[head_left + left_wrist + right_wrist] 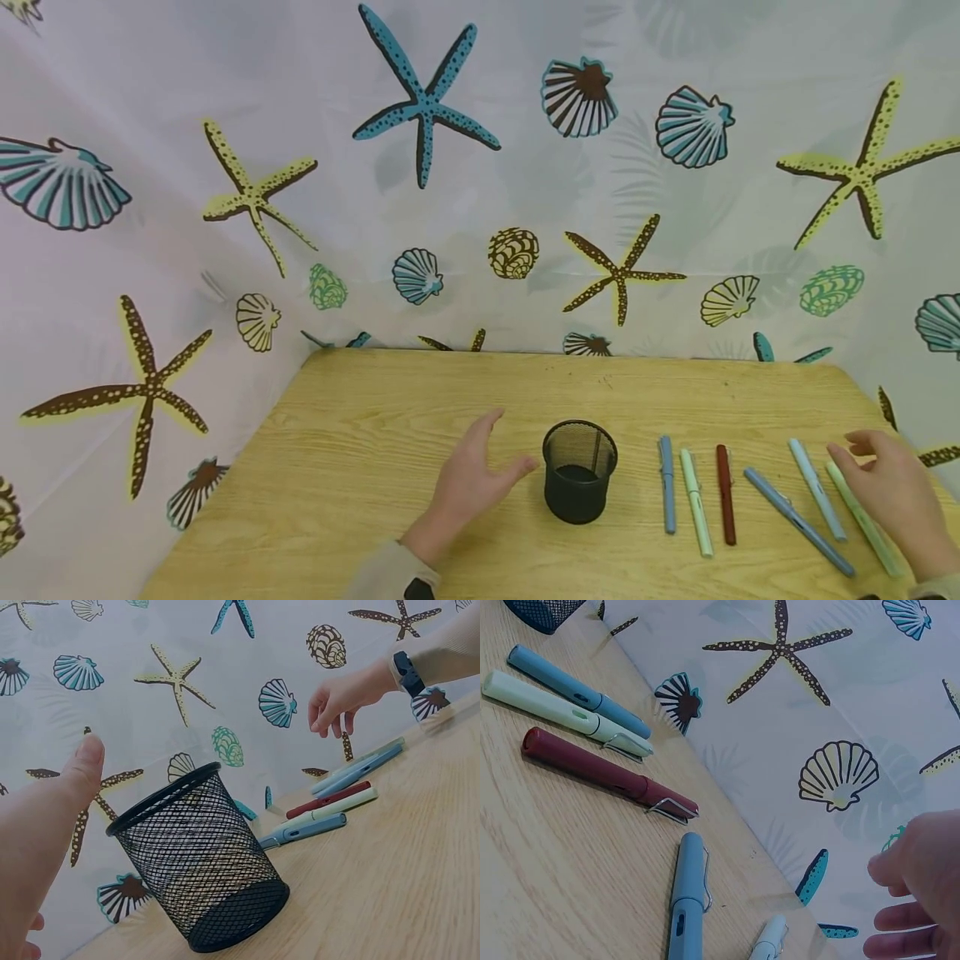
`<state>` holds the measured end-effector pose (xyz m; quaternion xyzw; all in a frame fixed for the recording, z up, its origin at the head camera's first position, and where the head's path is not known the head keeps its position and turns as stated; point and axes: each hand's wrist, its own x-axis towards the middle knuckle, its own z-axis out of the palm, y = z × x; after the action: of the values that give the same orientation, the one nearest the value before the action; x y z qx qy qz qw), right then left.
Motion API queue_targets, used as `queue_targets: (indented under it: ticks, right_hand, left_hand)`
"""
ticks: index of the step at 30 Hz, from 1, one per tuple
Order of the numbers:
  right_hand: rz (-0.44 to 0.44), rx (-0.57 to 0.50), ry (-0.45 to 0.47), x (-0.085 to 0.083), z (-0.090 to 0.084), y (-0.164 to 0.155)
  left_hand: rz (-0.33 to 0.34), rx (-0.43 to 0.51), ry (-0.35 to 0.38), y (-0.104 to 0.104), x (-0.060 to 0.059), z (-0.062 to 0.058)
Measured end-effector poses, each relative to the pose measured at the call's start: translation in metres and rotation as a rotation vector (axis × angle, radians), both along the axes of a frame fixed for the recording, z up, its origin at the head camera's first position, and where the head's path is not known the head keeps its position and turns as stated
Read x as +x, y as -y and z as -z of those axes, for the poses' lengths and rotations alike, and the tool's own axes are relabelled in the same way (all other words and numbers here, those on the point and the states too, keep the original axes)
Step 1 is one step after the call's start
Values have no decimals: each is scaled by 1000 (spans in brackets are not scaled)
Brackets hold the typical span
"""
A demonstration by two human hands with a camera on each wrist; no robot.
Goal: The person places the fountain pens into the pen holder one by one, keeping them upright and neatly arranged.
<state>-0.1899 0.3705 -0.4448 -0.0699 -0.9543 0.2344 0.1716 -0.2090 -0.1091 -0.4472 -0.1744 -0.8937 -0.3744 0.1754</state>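
Observation:
A black mesh pen cup [576,497] stands upright on the wooden table. To its left is my left hand [474,479], thumb and fingers spread apart, the thumb pointing toward the cup's side. My right hand [888,492] hovers with loosely bent fingers over a light green pen [866,521] at the far right, holding nothing. Beside that pen lie a light blue pen [817,490] and a slanted blue pen [799,522]. Nearer the cup are a dark red pen [592,766], another light green pen [544,705] and another blue pen [570,679].
The wooden table top [360,442] reaches back to a white curtain [480,200] printed with starfish and shells. This curtain also hangs along the left and right sides. Dark bands [409,673] circle both wrists over light sleeves.

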Motion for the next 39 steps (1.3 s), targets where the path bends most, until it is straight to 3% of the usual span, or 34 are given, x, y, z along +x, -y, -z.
queue_targets:
  ticks: [5,12,22,29,34,39]
  right_hand:
    - [-29,17,14,7,-3,2]
    - [-11,19,109,5,6,-7]
    - [77,11,364,-1,14,-15]
    - [119,24,395,-4,20,-15]
    - [118,33,429,-8,23,-20]
    - [114,13,460,-11,27,-21]
  left_hand:
    - [108,124,84,-9,0,7]
    - [153,193,194,-21,-1,14]
    - [241,281,276,-34,-3,12]
    - [309,348,353,-39,-3,6]
    - [310,356,394,-44,-5,6]
    - [301,325,369,-49,-9,12]
